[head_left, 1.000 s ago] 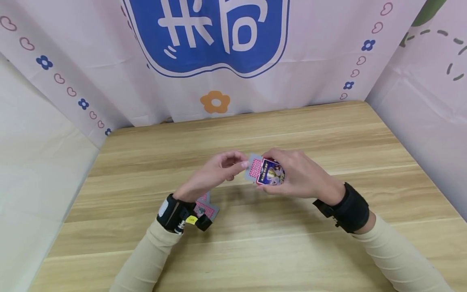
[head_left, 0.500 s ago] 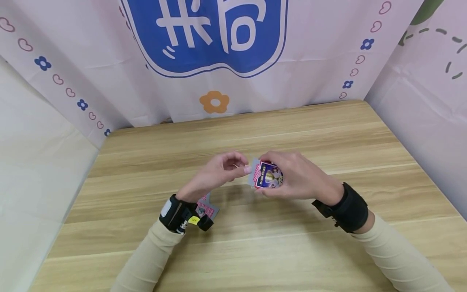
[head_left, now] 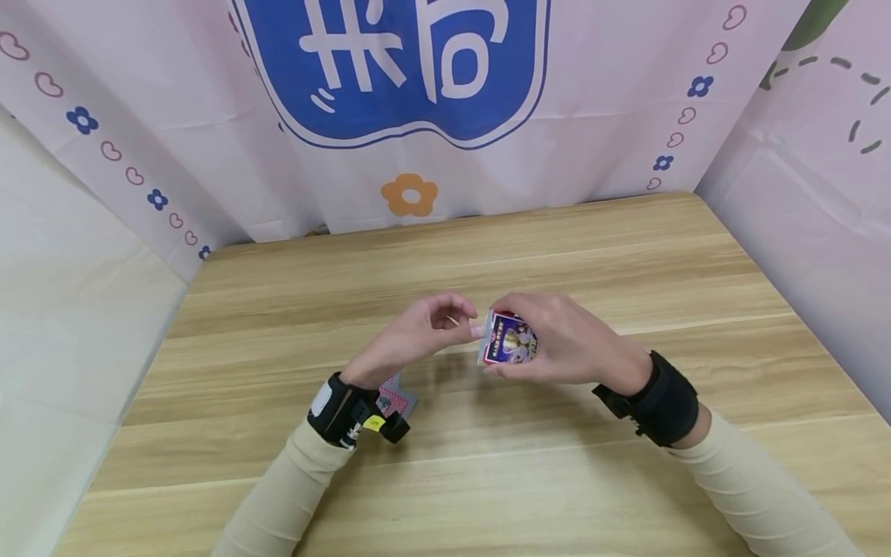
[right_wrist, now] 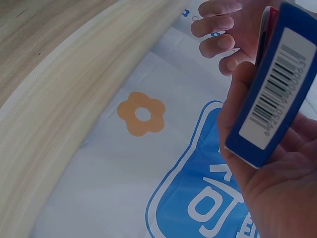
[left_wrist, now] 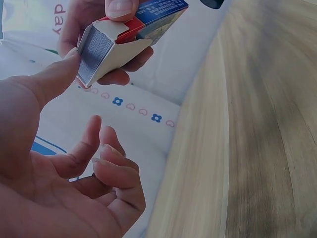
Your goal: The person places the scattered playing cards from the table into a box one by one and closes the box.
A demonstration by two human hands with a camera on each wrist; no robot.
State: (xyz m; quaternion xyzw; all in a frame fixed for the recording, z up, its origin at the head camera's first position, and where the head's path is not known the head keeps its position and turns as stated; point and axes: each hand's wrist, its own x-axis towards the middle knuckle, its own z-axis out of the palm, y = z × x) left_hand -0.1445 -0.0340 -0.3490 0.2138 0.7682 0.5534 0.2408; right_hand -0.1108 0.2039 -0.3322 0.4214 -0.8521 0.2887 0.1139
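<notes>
My right hand (head_left: pixel 574 340) grips a blue and red playing-card box (head_left: pixel 513 340) above the table, fingers on one side and thumb on the other. In the left wrist view the box's end is uncovered, and the edges of a packed deck of cards (left_wrist: pixel 95 52) show inside it with white flaps around. My left hand (head_left: pixel 418 333) holds its thumb straight, the tip against the deck at the box mouth. Its other fingers are loosely bent and hold nothing. A barcode label (right_wrist: pixel 278 87) marks the box's other end in the right wrist view.
Two red-backed cards (head_left: pixel 398 402) lie on the wooden table (head_left: pixel 501 480), partly hidden behind the left wrist's camera strap (head_left: pixel 341 410). A printed white curtain (head_left: pixel 585 155) hangs along the table's back edge.
The cards that stuck out of the box have slid in until only a thin edge shows. The left thumb has followed them right, and the box has shifted slightly down in view.
</notes>
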